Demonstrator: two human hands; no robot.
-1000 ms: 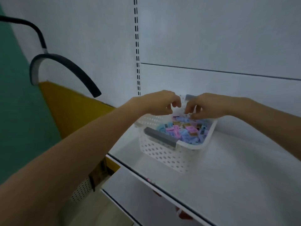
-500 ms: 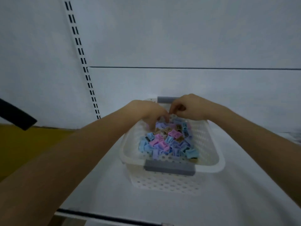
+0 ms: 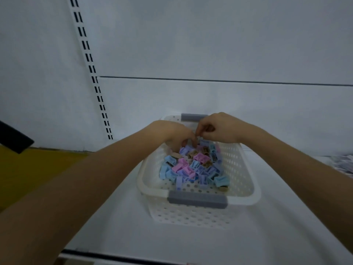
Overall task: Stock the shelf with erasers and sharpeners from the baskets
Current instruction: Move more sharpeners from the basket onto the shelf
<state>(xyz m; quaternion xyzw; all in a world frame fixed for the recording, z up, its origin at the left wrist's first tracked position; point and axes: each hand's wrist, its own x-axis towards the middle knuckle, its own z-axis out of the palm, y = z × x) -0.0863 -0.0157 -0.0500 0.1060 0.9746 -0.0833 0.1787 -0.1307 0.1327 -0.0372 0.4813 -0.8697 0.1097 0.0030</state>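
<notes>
Left hand (image 3: 172, 132) and right hand (image 3: 219, 127), fingers curled, touch over sharpeners (image 3: 194, 169) at the basket's (image 3: 246, 196) 12 o'clock; grip cannot be told.

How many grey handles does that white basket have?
2: the near grey handle on the basket rim facing the camera; the far grey handle by the wall, just behind the right hand.
</notes>
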